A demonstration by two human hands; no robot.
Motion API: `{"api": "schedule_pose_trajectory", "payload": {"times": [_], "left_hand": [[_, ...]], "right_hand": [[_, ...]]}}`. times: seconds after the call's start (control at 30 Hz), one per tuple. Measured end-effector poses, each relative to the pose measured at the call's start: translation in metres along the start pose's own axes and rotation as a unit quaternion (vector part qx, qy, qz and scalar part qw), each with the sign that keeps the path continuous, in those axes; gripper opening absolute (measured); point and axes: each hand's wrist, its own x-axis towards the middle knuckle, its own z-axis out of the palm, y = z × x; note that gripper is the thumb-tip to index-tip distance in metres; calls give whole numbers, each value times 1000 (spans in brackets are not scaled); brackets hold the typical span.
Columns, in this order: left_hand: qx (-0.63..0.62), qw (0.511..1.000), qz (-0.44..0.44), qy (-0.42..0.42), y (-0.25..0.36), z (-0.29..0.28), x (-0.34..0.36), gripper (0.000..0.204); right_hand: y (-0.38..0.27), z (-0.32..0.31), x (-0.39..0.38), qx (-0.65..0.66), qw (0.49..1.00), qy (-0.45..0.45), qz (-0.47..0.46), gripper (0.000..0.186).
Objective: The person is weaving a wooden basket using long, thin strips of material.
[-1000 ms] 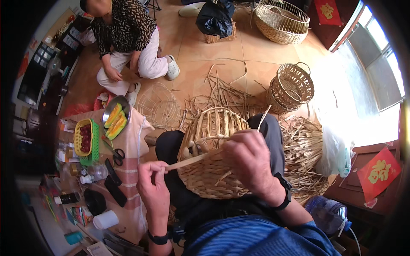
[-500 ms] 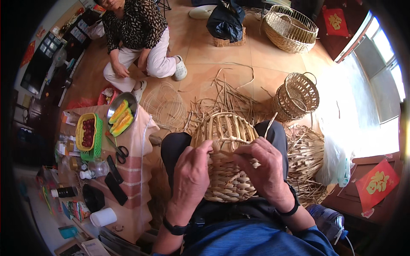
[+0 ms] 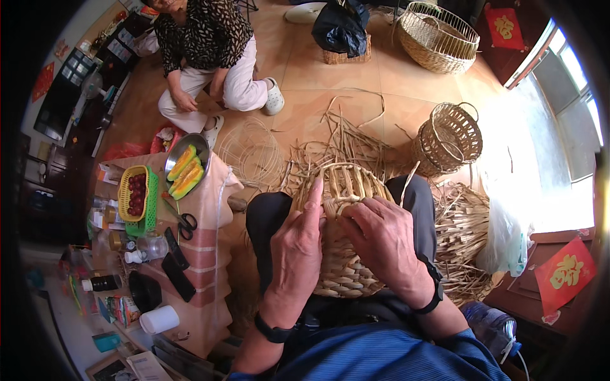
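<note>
Currently 2 hands on 1 partly woven basket (image 3: 346, 279), which sits in the wearer's lap between the knees. Left hand (image 3: 297, 251) on its left side: index finger straight along the weave, the rest curled; can't tell if it grips. Right hand (image 3: 387, 238) curled, fingertips gripping the basket's upper weave; any strand between them is hidden. 1 dark wristband per wrist.

Table (image 3: 206, 260) on the left: 1 white cup (image 3: 159, 319), 1 black bowl (image 3: 145, 291), 2 flat dark items (image 3: 178, 277), 1 pair of scissors (image 3: 187, 225). 1 yellow basket (image 3: 124, 190) holds red round fruit (image 3: 136, 193), too packed to count; it overlaps 1 green basket (image 3: 150, 203), nested or stacked unclear. 1 metal bowl (image 3: 206, 150) holds at least 2 melon wedges (image 3: 184, 174).

Right side: 1 big clear bottle (image 3: 492, 320), 1 heap of dry strips (image 3: 460, 222), 1 clear plastic bag (image 3: 499, 251) beside it.

Floor ahead: 1 wire frame (image 3: 251, 152), loose strips (image 3: 352, 140), handled basketwork (image 3: 467, 143), 1 or 2 nested, can't tell. 1 seated person (image 3: 203, 38), 2 pale clogs. Farthest: 1 black bag (image 3: 340, 28) on 1 woven box (image 3: 348, 58), 1 wide round basket (image 3: 441, 60).
</note>
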Motion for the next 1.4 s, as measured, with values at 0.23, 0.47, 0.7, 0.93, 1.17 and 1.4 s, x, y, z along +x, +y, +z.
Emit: {"api": "schedule_pose_trajectory", "payload": {"times": [0.23, 0.47, 0.7, 0.93, 1.17, 1.4], "left_hand": [[-13, 999, -22, -24, 4, -4, 2, 84], [18, 1000, -9, -13, 6, 0, 4, 74], [-27, 1000, -17, 1, 4, 2, 5, 70], [-61, 995, -42, 61, 5, 10, -6, 43], [-26, 998, -40, 28, -13, -18, -11, 38], [69, 995, 76, -12, -6, -12, 1, 28]], "right_hand": [[-2, 5, 1, 11, 1000, 6, 23, 12], [-3, 9, 0, -4, 999, 9, 32, 11], [-2, 15, -2, -35, 999, 27, 19, 13], [-8, 11, 3, -46, 999, 1, 4, 10], [0, 13, 0, -34, 999, 20, 5, 8], [-6, 14, 0, -41, 999, 19, 11, 11]]}}
